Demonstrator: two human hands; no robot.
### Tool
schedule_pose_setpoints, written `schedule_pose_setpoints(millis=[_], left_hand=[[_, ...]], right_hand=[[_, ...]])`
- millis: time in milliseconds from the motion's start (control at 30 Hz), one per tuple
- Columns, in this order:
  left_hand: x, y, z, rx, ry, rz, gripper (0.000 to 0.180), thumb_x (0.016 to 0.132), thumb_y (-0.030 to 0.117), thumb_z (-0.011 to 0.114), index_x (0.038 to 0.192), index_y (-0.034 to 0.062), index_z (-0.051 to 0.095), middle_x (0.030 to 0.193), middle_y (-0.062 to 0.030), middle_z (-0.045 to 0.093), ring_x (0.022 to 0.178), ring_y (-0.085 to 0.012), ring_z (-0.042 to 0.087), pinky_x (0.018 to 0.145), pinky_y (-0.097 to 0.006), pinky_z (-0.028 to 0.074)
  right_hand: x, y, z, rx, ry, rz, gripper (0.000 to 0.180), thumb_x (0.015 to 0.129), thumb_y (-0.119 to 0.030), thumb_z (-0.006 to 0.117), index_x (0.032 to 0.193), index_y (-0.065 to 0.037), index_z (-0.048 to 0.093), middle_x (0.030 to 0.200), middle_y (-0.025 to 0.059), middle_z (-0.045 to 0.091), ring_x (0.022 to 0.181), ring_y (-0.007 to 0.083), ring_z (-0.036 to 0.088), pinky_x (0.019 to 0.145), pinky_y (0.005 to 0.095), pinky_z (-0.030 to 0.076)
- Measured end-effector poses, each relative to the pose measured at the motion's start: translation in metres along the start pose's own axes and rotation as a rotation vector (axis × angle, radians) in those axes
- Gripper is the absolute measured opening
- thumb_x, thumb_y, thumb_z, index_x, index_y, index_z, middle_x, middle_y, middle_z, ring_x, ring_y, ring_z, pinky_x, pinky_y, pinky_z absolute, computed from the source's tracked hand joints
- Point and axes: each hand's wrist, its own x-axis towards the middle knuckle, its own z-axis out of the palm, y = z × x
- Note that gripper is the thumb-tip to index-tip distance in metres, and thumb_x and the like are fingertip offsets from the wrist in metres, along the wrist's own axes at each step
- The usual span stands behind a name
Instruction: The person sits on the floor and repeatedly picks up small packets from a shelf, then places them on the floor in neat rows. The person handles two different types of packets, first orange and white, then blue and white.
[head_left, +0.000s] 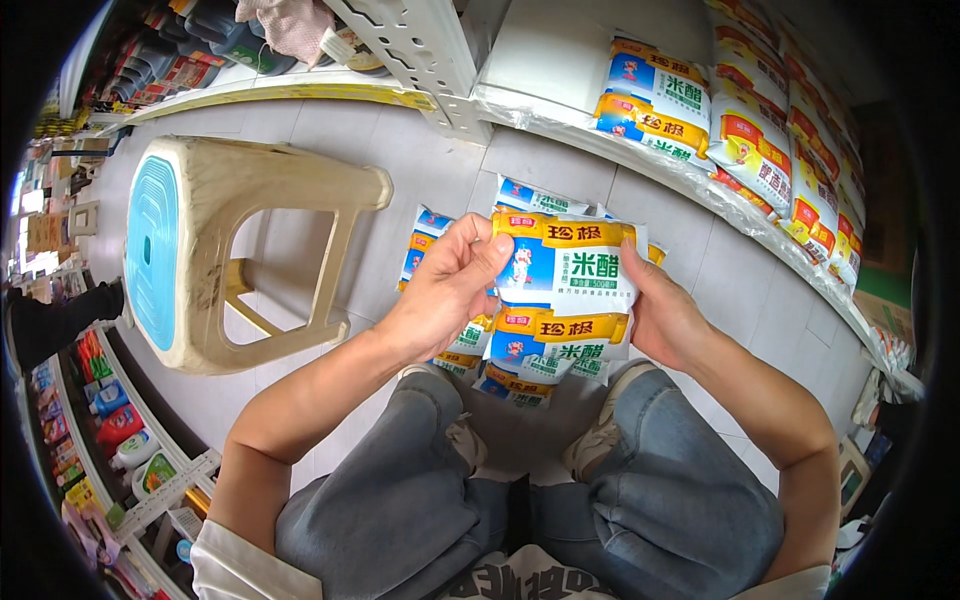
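Pouch (563,275) clasped by left hand (450,290) and right hand (665,320), stool (215,250) left, pouches (520,375) beneath

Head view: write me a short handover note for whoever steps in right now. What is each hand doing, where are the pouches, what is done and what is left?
Left hand: grips the upper left corner of the white, yellow and blue plastic pouch, thumb on its front.
Right hand: holds the same pouch at its right edge.
Pouches: the held one is above a loose pile of matching pouches lying on the grey tiled floor, just ahead of the person's shoes.
Done: a row of similar pouches already lies on the low white shelf to the right.
Left: the held pouch and the floor pile are not yet on the shelf.
Nearby: a beige plastic stool with a blue seat lies tipped on its side to the left.
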Motion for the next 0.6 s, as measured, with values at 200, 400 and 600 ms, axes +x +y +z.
schedule_pose_setpoints(millis=[200, 400, 600], left_hand=[[-0.002, 0.002, 0.0, 0.048, 0.049, -0.041, 0.017, 0.103, 0.027, 0.052, 0.1, 0.0123, 0.045, 0.097, -0.0023, 0.062, 0.091, -0.0073, 0.061, 0.068, -0.025, 0.052], [-0.006, 0.001, -0.001, 0.113, 0.082, -0.074, 0.02, 0.102, 0.031, 0.054, 0.102, 0.0135, 0.044, 0.101, -0.0009, 0.062, 0.095, -0.0083, 0.058, 0.071, -0.028, 0.051], [-0.005, 0.0, -0.001, 0.064, 0.004, -0.031, 0.019, 0.102, 0.03, 0.053, 0.108, 0.014, 0.044, 0.121, -0.0068, 0.056, 0.11, -0.0166, 0.058, 0.084, -0.038, 0.056]], right_hand=[[0.004, 0.003, 0.001, 0.014, 0.037, -0.022, 0.066, 0.098, -0.053, 0.05, 0.14, -0.003, 0.039, 0.135, 0.0126, 0.054, 0.129, 0.022, 0.05, 0.105, 0.0441, 0.044], [0.008, 0.009, 0.003, -0.127, 0.172, -0.084, 0.058, 0.099, -0.047, 0.052, 0.132, 0.0, 0.049, 0.122, 0.0097, 0.062, 0.115, 0.0172, 0.059, 0.098, 0.0354, 0.048], [0.003, -0.008, 0.003, -0.329, 0.215, -0.206, 0.048, 0.102, -0.043, 0.049, 0.121, 0.0, 0.06, 0.11, 0.0081, 0.068, 0.098, 0.0113, 0.063, 0.087, 0.0282, 0.052]])
